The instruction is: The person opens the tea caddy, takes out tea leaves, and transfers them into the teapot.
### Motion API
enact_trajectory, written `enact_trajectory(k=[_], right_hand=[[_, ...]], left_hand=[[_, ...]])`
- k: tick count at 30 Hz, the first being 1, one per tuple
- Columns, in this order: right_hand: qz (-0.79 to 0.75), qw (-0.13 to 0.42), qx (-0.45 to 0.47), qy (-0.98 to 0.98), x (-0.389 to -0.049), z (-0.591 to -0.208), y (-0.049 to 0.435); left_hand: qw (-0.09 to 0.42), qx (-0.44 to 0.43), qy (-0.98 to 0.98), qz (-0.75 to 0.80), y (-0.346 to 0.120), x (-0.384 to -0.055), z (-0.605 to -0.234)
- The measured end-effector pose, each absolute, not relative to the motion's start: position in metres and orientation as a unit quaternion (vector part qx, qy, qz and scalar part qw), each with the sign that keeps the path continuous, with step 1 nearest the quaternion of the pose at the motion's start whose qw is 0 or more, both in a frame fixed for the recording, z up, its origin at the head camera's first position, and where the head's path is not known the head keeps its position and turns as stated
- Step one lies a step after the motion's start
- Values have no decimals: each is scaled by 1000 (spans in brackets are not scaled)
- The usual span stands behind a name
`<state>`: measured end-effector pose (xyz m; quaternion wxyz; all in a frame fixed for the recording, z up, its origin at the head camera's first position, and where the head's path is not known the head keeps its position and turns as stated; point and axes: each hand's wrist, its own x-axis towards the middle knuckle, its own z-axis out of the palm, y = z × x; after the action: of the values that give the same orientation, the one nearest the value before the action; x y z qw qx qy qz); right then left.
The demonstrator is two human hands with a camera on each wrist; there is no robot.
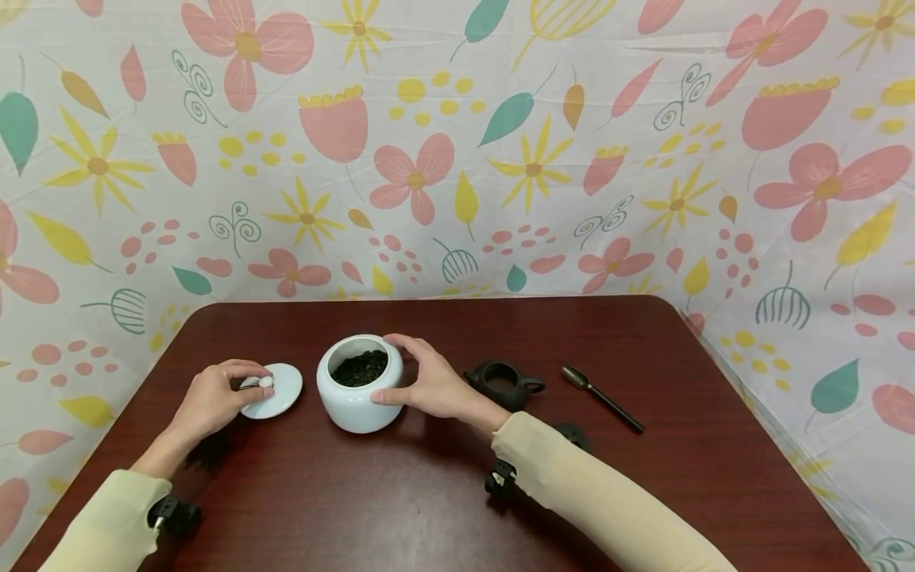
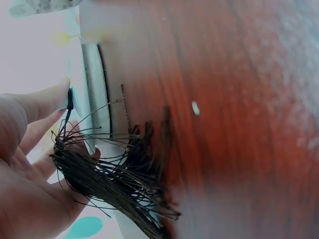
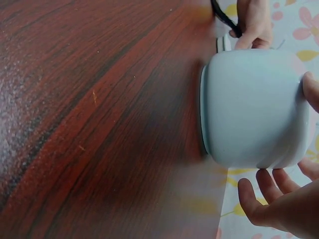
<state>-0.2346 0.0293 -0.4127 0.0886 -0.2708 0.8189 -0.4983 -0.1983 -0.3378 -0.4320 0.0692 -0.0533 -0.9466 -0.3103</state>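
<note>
A white jar (image 1: 360,411) stands upright on the table, uncovered, with dark dried tea leaves (image 1: 360,368) inside. My right hand (image 1: 438,385) holds it from the right, thumb on the near side and fingers by the far rim. Left of the jar, a round white lid (image 1: 287,388) lies knob up on the tabletop. My left hand (image 1: 214,399) pinches the lid's knob (image 1: 266,381) between thumb and fingers. In the left wrist view a dark tassel (image 2: 104,174) hangs beside that hand. The jar's smooth side fills much of the right wrist view.
Behind my right forearm sits a small dark teapot (image 1: 516,389), partly covered by the wrist. A small dark round piece (image 1: 575,435) peeks out past the sleeve. Farther right lies a tea scoop (image 1: 608,401) with a black handle. A patterned cloth (image 1: 457,159) hangs behind the table.
</note>
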Motion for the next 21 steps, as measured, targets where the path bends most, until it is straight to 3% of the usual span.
enact_trajectory(k=[21], right_hand=[[-499, 83, -272, 819, -232, -404, 41]], left_hand=[[68, -7, -947, -313, -334, -188, -428]])
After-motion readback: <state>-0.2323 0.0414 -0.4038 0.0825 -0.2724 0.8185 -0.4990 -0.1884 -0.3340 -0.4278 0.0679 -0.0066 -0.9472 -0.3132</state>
